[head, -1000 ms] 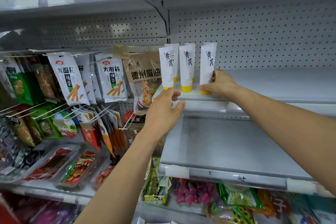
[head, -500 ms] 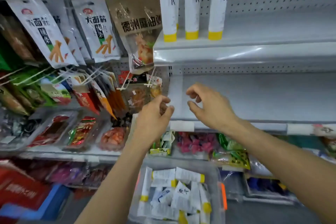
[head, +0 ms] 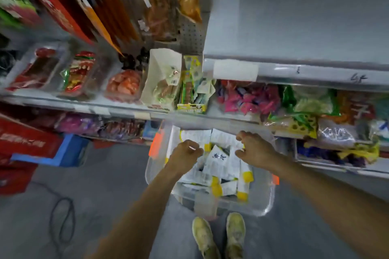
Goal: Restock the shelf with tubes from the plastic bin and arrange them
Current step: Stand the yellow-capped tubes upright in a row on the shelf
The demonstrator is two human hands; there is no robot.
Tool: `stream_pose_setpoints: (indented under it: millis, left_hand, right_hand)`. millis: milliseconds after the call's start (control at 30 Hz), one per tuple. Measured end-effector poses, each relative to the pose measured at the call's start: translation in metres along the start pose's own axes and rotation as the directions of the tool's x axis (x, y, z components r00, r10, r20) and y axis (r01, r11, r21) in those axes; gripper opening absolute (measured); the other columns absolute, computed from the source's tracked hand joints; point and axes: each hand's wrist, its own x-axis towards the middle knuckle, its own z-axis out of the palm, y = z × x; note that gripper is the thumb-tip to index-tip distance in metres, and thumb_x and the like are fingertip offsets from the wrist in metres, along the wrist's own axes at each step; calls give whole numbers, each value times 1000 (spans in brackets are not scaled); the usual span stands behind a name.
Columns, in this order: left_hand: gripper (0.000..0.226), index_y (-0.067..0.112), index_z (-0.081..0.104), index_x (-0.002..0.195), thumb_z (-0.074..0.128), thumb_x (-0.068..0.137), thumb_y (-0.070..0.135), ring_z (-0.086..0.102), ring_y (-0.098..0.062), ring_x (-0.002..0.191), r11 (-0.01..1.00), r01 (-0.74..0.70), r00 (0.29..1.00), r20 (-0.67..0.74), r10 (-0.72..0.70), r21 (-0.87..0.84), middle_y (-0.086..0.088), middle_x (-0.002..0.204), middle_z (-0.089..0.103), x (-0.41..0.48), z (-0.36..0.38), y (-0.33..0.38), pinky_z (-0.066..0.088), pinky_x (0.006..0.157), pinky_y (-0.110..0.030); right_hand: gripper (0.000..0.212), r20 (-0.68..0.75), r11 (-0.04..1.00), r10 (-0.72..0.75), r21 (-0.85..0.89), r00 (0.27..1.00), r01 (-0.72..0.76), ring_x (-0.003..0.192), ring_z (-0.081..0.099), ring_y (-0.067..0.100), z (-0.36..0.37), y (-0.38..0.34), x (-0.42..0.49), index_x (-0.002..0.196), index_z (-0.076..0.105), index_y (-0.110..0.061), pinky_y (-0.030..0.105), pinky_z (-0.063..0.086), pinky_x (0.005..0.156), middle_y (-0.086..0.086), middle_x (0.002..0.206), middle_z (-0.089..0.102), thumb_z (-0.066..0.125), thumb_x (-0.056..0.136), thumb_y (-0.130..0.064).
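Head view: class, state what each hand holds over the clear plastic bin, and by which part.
Right hand: nothing, fingers loosely curled above the white yellow-capped tubes. Left hand: cannot be told; curled fingers hide any hold.

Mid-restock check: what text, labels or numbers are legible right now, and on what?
"45" (maybe "4F"), handwritten, on the shelf edge strip.
Short handwritten mark further left on that strip: unreadable.
Black characters on a white tube in the plastic bin: blurred.
White characters on the red box: blurred.
Print on the snack packets: blurred.
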Motion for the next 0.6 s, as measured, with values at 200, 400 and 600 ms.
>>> stream_pose_setpoints:
  millis: [200, 400, 600]
  left_hand:
    - [55, 12, 35, 144, 53, 93, 13, 41, -26, 131, 903, -30, 997, -52, 57, 429, -8, 146, 40, 76, 48, -32, 32, 103, -29]
    - [79, 11, 20, 150, 57, 81, -1, 31, -24, 138, 600, -110, 967, -55, 250, 792, -8, 150, 31, 145, 59, -48, 30, 112, -36]
    - [51, 12, 41, 134, 55, 86, 5, 39, -27, 126, 275, -128, 926, 16, 376, 953, -11, 134, 39, 169, 63, -49, 36, 99, -37]
  right_hand:
    - [50, -35, 986, 69, -146, 997, -74, 122, 44, 34, 54, 27, 55, 133, 40, -5, 40, 43, 94, 15, 129, 49, 57, 90, -24]
    - [49, -132, 967, 58, -240, 990, -89, 122, 45, 34, 92, 43, 89, 133, 41, -2, 40, 42, 95, 17, 131, 48, 54, 86, -6]
    - [32, -226, 921, -23, -384, 974, -67, 106, 51, 35, 115, 58, 102, 108, 59, -8, 41, 42, 85, 15, 112, 54, 66, 77, -13]
